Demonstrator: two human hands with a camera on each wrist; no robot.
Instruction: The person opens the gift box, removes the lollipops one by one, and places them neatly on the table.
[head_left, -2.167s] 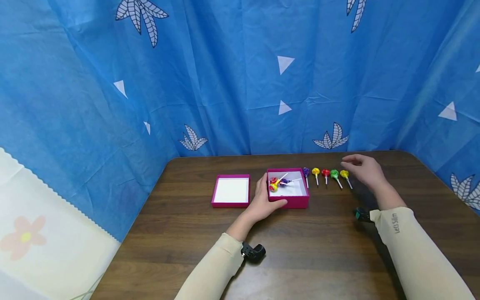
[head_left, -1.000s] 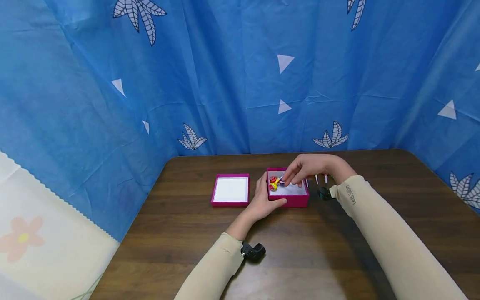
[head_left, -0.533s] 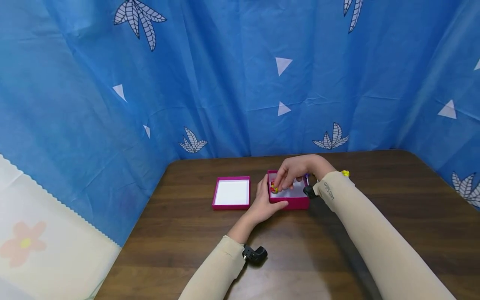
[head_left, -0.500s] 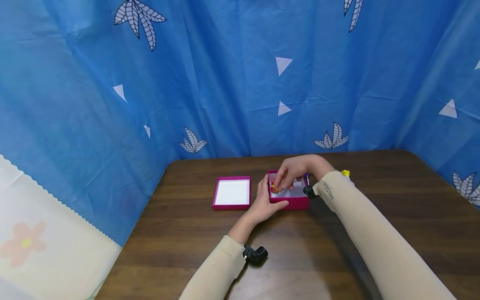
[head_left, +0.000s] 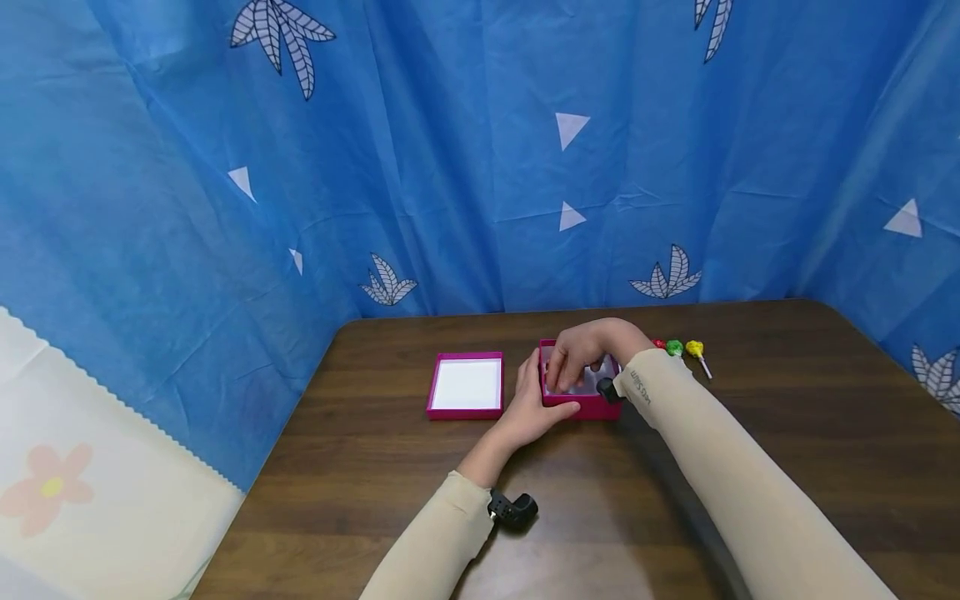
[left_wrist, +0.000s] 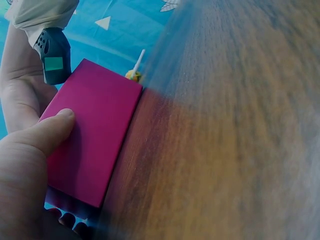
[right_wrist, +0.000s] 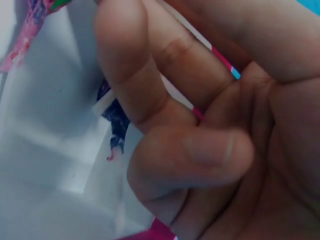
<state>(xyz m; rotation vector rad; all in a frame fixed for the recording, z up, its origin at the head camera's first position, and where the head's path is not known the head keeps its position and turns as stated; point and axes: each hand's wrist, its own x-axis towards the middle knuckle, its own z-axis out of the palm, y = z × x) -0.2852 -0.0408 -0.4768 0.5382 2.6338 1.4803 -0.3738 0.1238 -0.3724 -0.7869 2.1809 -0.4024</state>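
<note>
My left hand (head_left: 525, 417) grips the magenta box (head_left: 600, 408) at its left side, thumb across the front wall, as the left wrist view shows too. Inside the open box reaches my right hand (head_left: 581, 354), fingers pointing down and bent. In the right wrist view a blue-purple wrapped lollipop (right_wrist: 119, 125) with a pale stick lies beside those fingers, and a pink and green wrapper (right_wrist: 32, 30) shows at the upper left. The fingertips run out of that view at the top, so I cannot tell whether they pinch a lollipop.
Right of the box lie a yellow lollipop (head_left: 695, 347), a green lollipop (head_left: 674, 347) and a red lollipop (head_left: 658, 342), the last two partly behind the right sleeve (head_left: 705, 433). A shallow magenta lid (head_left: 465, 383) with white inside lies to the left. A blue curtain (head_left: 480, 167) hangs behind the table.
My right hand has moved left from beyond the lollipop row into the box, then slightly lower within it. The left hand keeps its grip on the box.
</note>
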